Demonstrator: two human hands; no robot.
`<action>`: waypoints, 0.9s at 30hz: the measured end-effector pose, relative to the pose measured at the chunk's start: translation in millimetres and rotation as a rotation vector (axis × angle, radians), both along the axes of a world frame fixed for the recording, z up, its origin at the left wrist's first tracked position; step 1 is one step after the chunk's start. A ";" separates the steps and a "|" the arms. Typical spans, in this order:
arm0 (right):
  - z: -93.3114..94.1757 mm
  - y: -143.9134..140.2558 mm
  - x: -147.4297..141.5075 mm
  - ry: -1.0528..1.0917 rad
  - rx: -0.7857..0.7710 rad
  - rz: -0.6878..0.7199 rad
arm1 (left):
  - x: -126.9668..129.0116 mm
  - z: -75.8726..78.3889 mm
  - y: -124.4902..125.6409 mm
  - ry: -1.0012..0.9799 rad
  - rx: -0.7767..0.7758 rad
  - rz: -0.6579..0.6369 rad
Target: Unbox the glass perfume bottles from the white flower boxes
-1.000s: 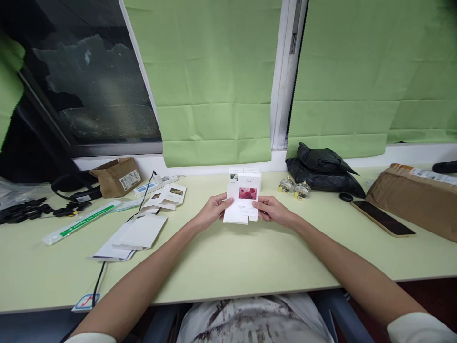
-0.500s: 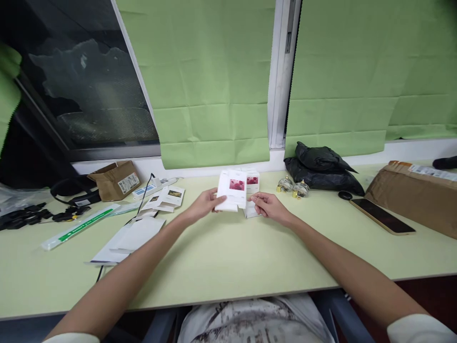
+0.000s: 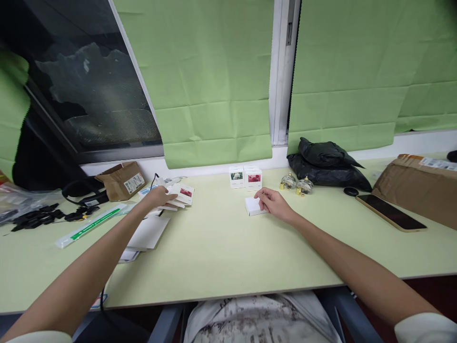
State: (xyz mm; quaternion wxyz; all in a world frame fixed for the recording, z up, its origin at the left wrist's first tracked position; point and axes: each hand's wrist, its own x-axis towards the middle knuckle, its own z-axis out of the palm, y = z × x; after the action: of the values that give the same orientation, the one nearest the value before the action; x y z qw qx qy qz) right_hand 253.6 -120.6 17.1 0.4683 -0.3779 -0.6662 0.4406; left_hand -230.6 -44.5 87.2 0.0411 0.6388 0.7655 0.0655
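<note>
To the left, my left hand (image 3: 159,196) is closed on a white flattened carton (image 3: 186,192) with a red flower picture, at the top of a small heap of similar cartons. My right hand (image 3: 274,204) has its fingers curled over the right end of a small plain white box (image 3: 253,206) lying on the table; its fingertips partly hide that end. Behind this box stand upright white boxes, one row with a white flower picture (image 3: 236,177) and one with a red flower picture (image 3: 253,178).
Two glass bottles with gold parts (image 3: 296,184) stand to the right, before black plastic bags (image 3: 326,166). Further right are a phone (image 3: 391,213) and a large cardboard box (image 3: 417,190). White sheets (image 3: 149,232), a green-striped packet (image 3: 94,224) and an open brown box (image 3: 121,182) lie left.
My left hand has carried the red-flower carton from the middle to the heap on the left. My right hand stays near the same place, and the plain white box there now shows more fully.
</note>
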 end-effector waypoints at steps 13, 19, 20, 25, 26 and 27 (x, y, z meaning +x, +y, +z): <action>-1.9 -0.6 2.1 -0.071 0.019 -0.026 | 70.5 -33.3 -39.0 0.423 0.286 -0.385; -3.3 0.2 2.8 -0.091 0.016 -0.017 | 75.7 -50.4 -41.0 0.445 0.235 -0.349; -3.4 0.5 2.8 -0.093 0.019 -0.017 | 73.6 -50.4 -41.3 0.443 0.235 -0.336; -3.0 0.9 3.3 -0.129 0.047 -0.057 | 68.6 -49.2 -44.9 0.448 0.234 -0.328; -2.7 0.9 4.1 -0.149 0.071 -0.085 | 69.3 -49.1 -44.8 0.449 0.236 -0.328; -2.3 1.1 5.5 -0.178 0.103 -0.124 | 70.9 -48.8 -44.4 0.450 0.240 -0.329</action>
State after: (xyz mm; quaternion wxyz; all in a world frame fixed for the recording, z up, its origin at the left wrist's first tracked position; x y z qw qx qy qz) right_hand 259.1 -119.5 14.9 0.4527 -0.4312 -0.7022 0.3407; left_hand -159.7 -88.9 38.4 -0.1952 0.7529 0.6285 0.0051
